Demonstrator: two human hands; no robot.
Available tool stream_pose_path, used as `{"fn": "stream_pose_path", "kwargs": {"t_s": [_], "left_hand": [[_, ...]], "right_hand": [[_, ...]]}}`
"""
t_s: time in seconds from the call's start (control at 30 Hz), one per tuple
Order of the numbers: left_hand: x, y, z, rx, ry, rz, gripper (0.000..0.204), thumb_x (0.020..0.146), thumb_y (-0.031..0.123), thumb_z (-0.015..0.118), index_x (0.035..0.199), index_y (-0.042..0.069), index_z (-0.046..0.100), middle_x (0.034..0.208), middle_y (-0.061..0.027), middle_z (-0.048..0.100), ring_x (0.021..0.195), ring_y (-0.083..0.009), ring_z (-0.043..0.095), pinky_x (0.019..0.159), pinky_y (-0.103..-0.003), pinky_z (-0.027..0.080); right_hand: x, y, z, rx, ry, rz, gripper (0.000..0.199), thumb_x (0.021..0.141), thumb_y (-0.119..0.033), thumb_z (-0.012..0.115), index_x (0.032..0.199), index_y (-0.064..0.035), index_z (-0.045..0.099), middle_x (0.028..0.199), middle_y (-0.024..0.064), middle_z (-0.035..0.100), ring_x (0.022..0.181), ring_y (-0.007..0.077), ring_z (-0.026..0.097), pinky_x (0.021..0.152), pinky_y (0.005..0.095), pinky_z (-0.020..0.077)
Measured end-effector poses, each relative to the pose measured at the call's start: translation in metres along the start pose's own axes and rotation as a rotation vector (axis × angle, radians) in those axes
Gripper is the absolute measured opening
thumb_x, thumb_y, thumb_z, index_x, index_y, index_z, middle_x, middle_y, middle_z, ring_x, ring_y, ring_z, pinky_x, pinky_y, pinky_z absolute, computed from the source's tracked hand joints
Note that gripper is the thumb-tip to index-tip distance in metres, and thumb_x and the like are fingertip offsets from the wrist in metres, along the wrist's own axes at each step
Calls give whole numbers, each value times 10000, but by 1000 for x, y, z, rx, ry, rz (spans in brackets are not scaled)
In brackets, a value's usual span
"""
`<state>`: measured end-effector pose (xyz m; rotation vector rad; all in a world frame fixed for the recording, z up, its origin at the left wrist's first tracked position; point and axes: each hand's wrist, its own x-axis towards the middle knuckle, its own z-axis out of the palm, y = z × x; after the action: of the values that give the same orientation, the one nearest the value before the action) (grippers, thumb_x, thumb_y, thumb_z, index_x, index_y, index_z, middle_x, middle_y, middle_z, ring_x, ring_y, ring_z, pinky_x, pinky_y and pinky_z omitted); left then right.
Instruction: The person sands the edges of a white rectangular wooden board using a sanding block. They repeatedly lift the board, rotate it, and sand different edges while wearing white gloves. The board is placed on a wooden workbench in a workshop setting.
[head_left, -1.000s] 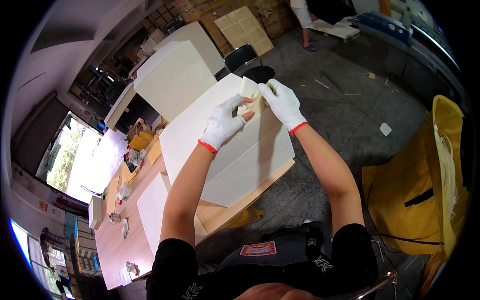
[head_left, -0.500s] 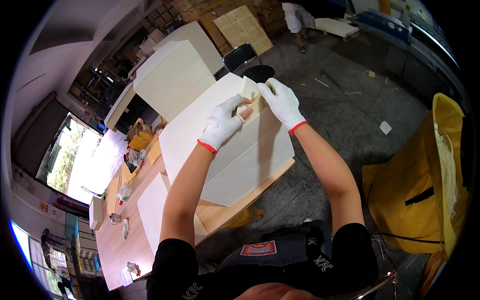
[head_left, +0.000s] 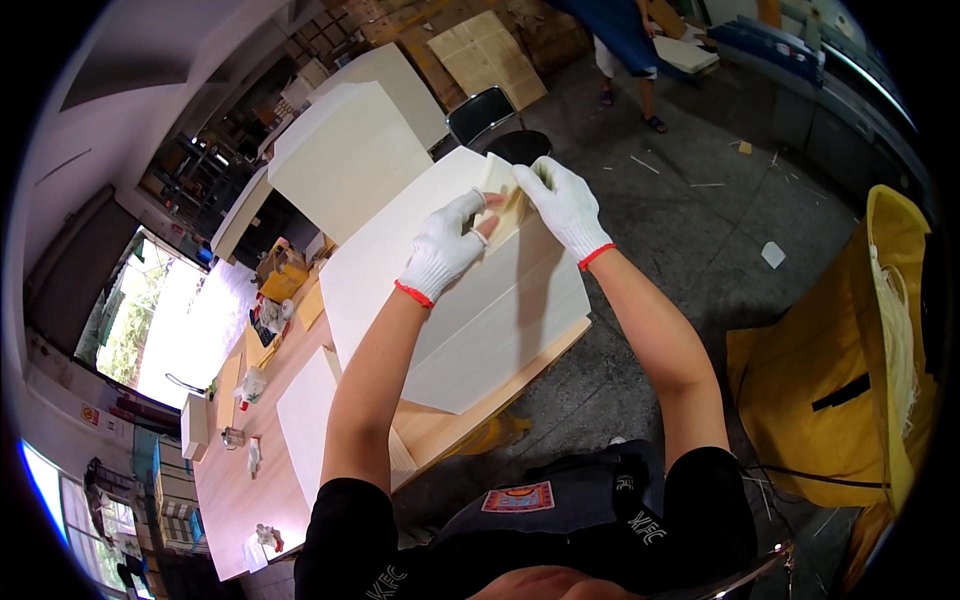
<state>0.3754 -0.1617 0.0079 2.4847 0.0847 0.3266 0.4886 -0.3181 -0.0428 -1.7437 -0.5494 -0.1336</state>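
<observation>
A tall stack of large white sheets (head_left: 375, 265) sits on a wooden table. At its far right corner, a small cream-coloured piece, thin like paper or veneer (head_left: 496, 176), is held up between my hands. My left hand (head_left: 446, 240), in a white knit glove with bare fingertips showing, grips its left side with thumb and fingers. My right hand (head_left: 564, 208), gloved in white with a red cuff, is closed on its right edge. The right fingertips are mostly hidden behind the glove.
A lower white stack (head_left: 305, 420) lies nearer on the table (head_left: 225, 500), beside a metal cup (head_left: 232, 437). Beyond stand another tall white stack (head_left: 350, 150) and a black chair (head_left: 482, 115). A yellow sack (head_left: 790, 400) stands at right. A person (head_left: 630, 70) walks behind.
My hands stay nearly in place, with the cream piece shifting slightly between them. The person in the background has stepped to the right, and a blue sheet-like thing now shows beside them.
</observation>
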Motion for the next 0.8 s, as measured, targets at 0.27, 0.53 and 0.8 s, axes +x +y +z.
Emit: {"fn": "stream_pose_path", "kwargs": {"t_s": [0.27, 0.53, 0.8], "left_hand": [[1, -5, -1, 77, 17, 63, 266, 987, 144, 584, 1235, 109, 675, 971, -85, 687, 843, -185, 620, 799, -320, 514], [0, 8, 1, 19, -33, -52, 341, 889, 169, 785, 1202, 85, 677, 899, -71, 687, 647, -115, 582, 626, -321, 507], [-6, 8, -2, 116, 33, 96, 446, 947, 96, 587, 1387, 160, 620, 761, -67, 559, 660, -132, 544, 665, -294, 473]], "right_hand": [[2, 5, 4, -17, 36, -24, 490, 936, -547, 547, 896, -70, 651, 855, 176, 692, 840, 380, 672, 749, 444, 493], [3, 6, 4, -18, 36, -7, 488, 936, -549, 547, 909, -74, 654, 858, 177, 693, 845, 382, 675, 747, 451, 495], [9, 2, -35, -328, -124, -23, 595, 919, -663, 517, 938, -86, 663, 891, 188, 711, 895, 383, 684, 780, 469, 503]]}}
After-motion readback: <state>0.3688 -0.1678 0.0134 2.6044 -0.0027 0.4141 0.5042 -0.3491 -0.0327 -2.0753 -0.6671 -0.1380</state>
